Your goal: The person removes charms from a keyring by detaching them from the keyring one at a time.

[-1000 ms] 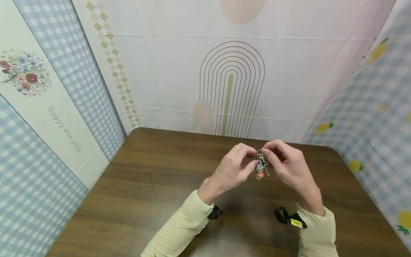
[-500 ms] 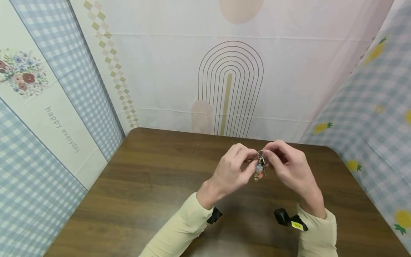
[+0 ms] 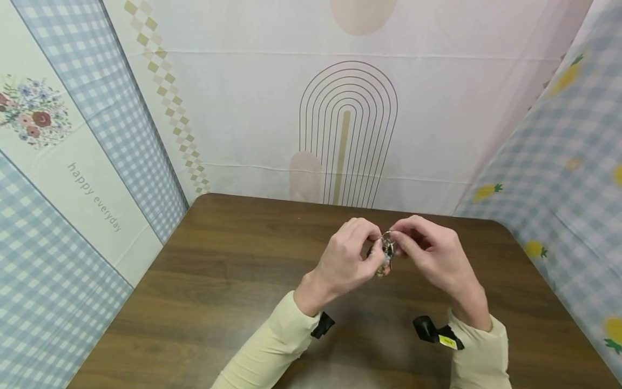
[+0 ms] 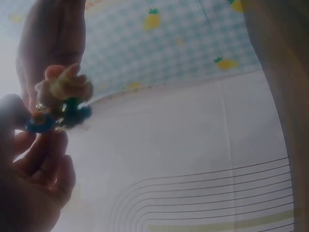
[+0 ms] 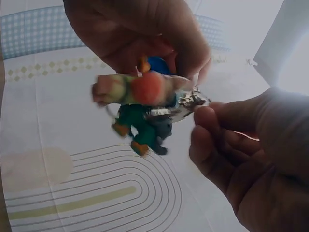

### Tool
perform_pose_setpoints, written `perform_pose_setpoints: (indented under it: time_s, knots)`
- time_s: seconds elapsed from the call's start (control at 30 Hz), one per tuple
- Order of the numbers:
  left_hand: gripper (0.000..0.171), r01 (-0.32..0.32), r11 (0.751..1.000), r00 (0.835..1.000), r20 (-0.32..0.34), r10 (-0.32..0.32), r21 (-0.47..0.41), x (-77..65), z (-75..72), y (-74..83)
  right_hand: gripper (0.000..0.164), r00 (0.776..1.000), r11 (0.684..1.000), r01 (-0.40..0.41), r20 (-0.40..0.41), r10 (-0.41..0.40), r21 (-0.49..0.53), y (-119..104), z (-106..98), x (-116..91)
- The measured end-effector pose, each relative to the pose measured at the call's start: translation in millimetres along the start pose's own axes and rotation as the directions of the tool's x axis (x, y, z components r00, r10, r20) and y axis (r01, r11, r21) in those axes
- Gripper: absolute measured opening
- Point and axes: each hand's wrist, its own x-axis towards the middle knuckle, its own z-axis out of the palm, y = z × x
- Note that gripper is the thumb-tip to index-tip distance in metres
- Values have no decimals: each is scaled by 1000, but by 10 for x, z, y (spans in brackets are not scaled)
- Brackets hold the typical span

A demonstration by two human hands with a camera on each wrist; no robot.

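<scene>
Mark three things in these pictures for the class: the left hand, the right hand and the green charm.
Left hand [image 3: 344,256]: head view, middle of the hand.
Right hand [image 3: 437,250]: head view, middle of the hand.
Green charm [image 5: 143,121]: right wrist view, its green body.

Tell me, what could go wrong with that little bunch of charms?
The left hand and right hand pinch the keyring above the table, so a slip might drop it there. The charms hang bunched close together, so they could tangle or get in the way.
</scene>
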Motion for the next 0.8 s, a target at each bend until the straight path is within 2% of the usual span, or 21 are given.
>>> perform_pose_setpoints:
  time_s: [0.13,0.37,0.6,0.8]
  knots:
    - [12,-17,1000,1000,-5,17,6,-5,-28,-10,32,999,998,32,3,-32,-50,-17,3,-2]
    - [8,-36,999,999,30,35,38,-1,-85,-21,32,998,993,24,-60,-31,-113,-23,-3,-18]
    - [12,-49,993,997,72,41,107,1,-153,-46,31,998,992,26,-58,-34,-124,-20,15,-19]
    - [8,-87,985,995,57,80,151,-1,-187,-36,32,996,992,31,-80,-41,-123,-49,38,-18]
